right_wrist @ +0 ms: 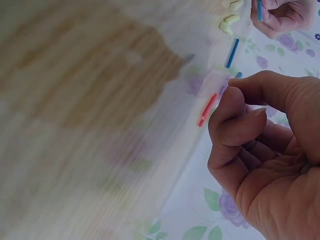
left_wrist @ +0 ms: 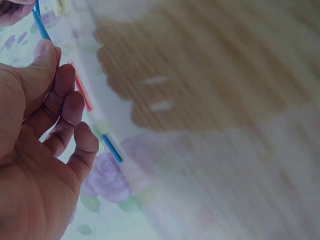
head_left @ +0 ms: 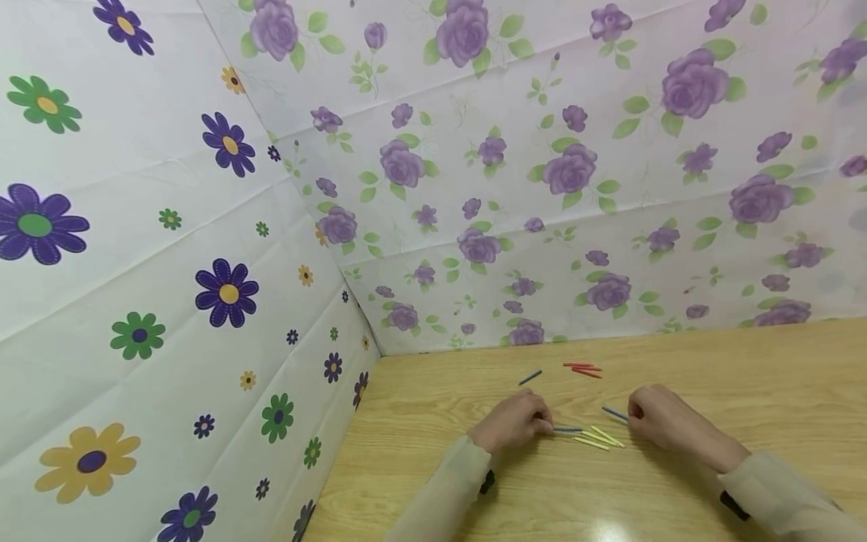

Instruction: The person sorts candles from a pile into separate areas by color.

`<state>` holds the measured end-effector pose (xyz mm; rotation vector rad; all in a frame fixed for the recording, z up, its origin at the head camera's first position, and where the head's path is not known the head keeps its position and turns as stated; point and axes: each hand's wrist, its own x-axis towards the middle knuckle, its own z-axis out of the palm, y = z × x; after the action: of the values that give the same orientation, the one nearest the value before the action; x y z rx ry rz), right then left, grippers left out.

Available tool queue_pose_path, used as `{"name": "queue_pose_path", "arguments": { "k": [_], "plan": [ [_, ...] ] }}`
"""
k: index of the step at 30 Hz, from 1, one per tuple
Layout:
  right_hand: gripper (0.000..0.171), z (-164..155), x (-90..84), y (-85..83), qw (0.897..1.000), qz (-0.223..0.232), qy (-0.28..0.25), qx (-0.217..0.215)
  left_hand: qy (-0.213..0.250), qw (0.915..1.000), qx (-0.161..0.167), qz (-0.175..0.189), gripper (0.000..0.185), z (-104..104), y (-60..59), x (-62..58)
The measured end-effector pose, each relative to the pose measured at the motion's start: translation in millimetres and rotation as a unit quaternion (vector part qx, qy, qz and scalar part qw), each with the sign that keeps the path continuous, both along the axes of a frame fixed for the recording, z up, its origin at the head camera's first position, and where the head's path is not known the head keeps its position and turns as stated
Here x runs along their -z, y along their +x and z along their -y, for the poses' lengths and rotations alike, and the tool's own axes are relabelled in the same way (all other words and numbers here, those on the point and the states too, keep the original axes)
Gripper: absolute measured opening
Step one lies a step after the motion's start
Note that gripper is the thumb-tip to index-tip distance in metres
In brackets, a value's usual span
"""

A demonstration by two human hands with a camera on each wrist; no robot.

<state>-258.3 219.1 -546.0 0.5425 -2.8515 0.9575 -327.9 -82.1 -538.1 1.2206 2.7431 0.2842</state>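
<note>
Several short coloured sticks lie on the wooden table (head_left: 745, 376). My left hand (head_left: 515, 423) has its fingers curled, and a blue stick (head_left: 567, 429) pokes out to the right from its fingertips. The right wrist view shows that stick (right_wrist: 259, 10) between the left hand's fingers. My right hand (head_left: 660, 418) pinches the end of another blue stick (head_left: 615, 413) between thumb and forefinger. A little blue (right_wrist: 239, 75) shows at that pinch. Yellow sticks (head_left: 599, 438) lie between the two hands. Red sticks (head_left: 582, 369) and one more blue stick (head_left: 530, 377) lie farther back.
Flowered cloth walls (head_left: 474, 188) close off the table at the back and on the left, meeting in a corner. The red sticks (left_wrist: 80, 92) and the far blue stick (left_wrist: 111, 148) lie near the back wall. Both wrist views are blurred.
</note>
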Motion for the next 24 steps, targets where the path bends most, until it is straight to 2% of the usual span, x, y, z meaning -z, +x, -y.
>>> {"name": "queue_pose_path", "arguments": {
  "k": [11, 15, 24],
  "plan": [
    [0.03, 11, -2.6, -12.6, 1.0, -0.008, -0.006, -0.009, 0.023, 0.9991, -0.033, 0.014, 0.016, 10, -6.0, -0.6],
    [0.028, 15, -5.6, -14.9, 1.0, 0.003, -0.012, -0.01, 0.039, 0.9978, -0.05, 0.021, 0.016, 14, -7.2, -1.1],
    [0.021, 22, -8.2, -22.8, 0.999, 0.009, -0.025, -0.024, 0.044, 0.9953, -0.087, 0.004, 0.019, 23, -9.6, -5.8]
  ]
}}
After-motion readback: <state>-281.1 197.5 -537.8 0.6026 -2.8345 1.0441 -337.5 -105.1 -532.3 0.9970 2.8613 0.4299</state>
